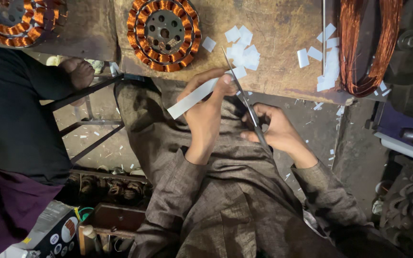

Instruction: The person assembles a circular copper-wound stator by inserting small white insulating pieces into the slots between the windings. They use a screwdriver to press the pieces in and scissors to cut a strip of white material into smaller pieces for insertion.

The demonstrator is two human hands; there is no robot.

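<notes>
My left hand (206, 112) pinches a long white paper strip (190, 100) that slants down to the left. My right hand (276, 129) grips a pair of scissors (244, 98) by the handles. The blades point up and to the left and meet the strip's upper end by my left thumb. Both hands hover over my lap, just below the edge of a worn wooden bench (283, 28). Small cut white paper pieces (242, 50) lie piled on the bench right above the scissor tips.
A round stator wound with copper wire (163, 33) lies on the bench; a second one (17, 21) is at the top left. A loose copper wire coil (369, 43) and more paper pieces (325, 62) lie right. Another person in dark clothes (15, 119) sits left.
</notes>
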